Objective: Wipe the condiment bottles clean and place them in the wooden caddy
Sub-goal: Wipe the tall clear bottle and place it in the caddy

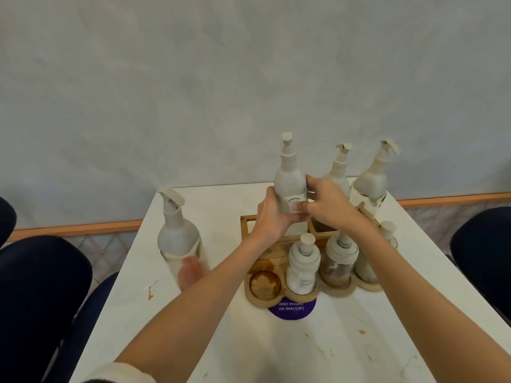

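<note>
Gripping bottle [289, 181] near caddy [243, 227] rim

Both hands, left hand [272, 214] and right hand [327, 201], grip a white pump bottle [290, 183] above the wooden caddy [247, 222].

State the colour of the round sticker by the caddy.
Purple, with white lettering; the sticker shows best in the head view.
</note>
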